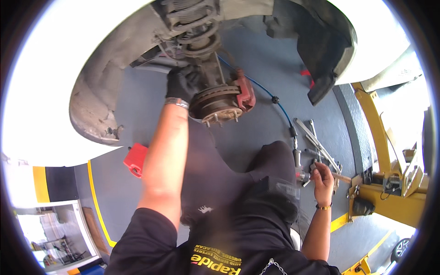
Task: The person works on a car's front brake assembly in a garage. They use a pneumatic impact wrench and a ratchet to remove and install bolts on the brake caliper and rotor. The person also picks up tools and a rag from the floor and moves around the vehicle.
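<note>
My left hand point(182, 83), in a black glove, reaches in beside the lower end of the strut point(211, 68), just behind the rusty brake disc point(215, 98). Its fingers are curled, and what they grip is hidden. A red brake caliper point(246, 93) sits on the disc's right side, and wheel studs point toward me from the hub point(222, 115). Low at the right, my bare right hand point(323, 181) has its fingers closed around a hammer with a wooden handle point(340, 177). An air impact wrench point(298, 167) lies beside that hand.
A blue air hose point(266, 87) runs across the grey floor to the wrench. Long metal wrenches point(318, 140) lie nearby. The wheel arch liner point(98, 96) curves overhead. A red case point(136, 160) is at left, a yellow lift arm point(389, 199) at right.
</note>
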Action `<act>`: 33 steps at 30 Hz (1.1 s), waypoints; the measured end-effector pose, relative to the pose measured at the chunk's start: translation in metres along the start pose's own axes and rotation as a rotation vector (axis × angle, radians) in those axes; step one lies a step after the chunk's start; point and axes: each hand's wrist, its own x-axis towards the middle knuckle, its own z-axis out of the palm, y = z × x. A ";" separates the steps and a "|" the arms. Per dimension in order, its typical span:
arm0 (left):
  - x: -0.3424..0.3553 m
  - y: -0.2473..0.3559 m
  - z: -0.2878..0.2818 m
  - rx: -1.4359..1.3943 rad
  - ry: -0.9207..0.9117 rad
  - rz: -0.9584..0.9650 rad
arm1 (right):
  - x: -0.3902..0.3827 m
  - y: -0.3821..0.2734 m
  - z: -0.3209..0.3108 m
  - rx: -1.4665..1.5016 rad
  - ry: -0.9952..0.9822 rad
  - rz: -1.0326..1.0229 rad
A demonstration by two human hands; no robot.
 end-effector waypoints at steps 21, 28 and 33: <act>0.035 0.071 -0.044 0.855 0.138 -0.384 | 0.019 0.263 -0.070 -0.902 -0.126 0.576; 0.063 0.051 -0.097 0.741 -0.008 0.064 | 0.135 0.277 -0.071 -1.028 0.405 0.246; 0.065 0.080 -0.138 0.732 -0.085 -0.014 | 0.202 0.277 -0.087 -1.188 0.216 0.133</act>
